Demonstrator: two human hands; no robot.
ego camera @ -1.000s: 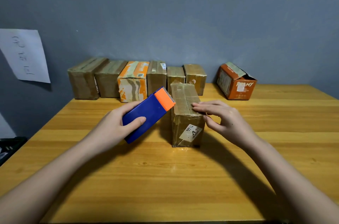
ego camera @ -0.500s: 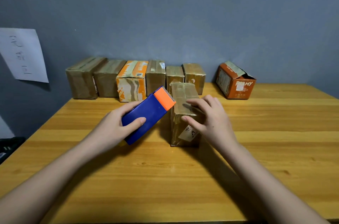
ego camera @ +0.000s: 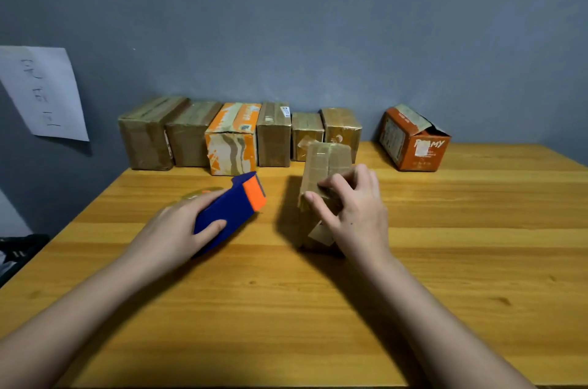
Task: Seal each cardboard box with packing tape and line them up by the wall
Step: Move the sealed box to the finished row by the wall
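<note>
Since before, my left hand (ego camera: pixel 178 229) gripping the dispenser (ego camera: pixel 230 208) dropped away; right hand (ego camera: pixel 353 210) clamped box (ego camera: pixel 324 166), should press tape flat.

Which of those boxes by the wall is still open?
The orange box standing alone at the right end, apart from the row. Its top flaps stick up loose, while the six boxes in the row have closed, taped tops.

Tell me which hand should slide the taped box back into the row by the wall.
Right. The right hand already grips the taped box, just in front of the row's right end. The left hand holds the tape dispenser.
</note>
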